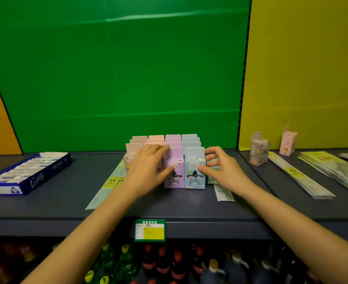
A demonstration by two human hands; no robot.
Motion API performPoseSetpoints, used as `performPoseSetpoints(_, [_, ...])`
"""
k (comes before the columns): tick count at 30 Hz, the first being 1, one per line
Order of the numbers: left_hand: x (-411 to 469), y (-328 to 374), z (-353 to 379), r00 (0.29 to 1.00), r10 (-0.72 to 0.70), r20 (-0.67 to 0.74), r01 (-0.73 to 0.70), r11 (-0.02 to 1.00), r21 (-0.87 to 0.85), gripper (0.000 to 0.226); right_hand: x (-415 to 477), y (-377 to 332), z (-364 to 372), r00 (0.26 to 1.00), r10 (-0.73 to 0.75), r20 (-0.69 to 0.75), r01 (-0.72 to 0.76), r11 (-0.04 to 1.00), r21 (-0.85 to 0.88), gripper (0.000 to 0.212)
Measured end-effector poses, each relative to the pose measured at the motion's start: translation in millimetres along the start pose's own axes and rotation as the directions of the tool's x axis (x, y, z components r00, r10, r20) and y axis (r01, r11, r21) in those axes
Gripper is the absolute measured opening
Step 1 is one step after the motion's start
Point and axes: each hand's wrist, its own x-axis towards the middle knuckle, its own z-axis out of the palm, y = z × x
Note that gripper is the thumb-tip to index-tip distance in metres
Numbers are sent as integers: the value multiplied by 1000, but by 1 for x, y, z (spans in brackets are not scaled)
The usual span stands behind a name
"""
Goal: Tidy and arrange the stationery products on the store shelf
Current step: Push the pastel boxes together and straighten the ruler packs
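Several small pastel boxes stand in four rows on the dark shelf (169,210), in front of the green back panel. My left hand (148,165) lies over the front boxes of the left rows, its fingers curled round them and its thumb on the purple box (174,173). My right hand (220,169) is at the right side of the front blue box (194,171), the thumb touching its front and the fingers curved beside it. The pink front boxes are mostly hidden under my left hand.
A blue tray of erasers (25,173) sits at the left. Long flat packets (105,185) lie under and beside the boxes, more flat packets (328,169) at the right with two loose boxes (259,150). A price tag (150,230) hangs on the shelf edge; bottles stand below.
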Motion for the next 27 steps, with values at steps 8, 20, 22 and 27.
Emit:
performPoseSetpoints(8, [-12,15,-11,984,14,-180,-13,1000,7,40,6,12,-27,969,154,-193,-168,984,-59,35])
performPoseSetpoints(20, [-37,82,-1,995,93,19,-88,977,-195,22,32,24,7,850,507,-143,-457,578,-676,63])
performPoseSetpoints(22, [-38,90,-1,996,67,66,-53,979,-198,23,33,25,5,843,522,-128,-453,561,-693,51])
performPoseSetpoints(27, [-34,112,6,983,41,181,-5,981,-196,25,24,28,-10,846,516,-134,-492,658,-570,44])
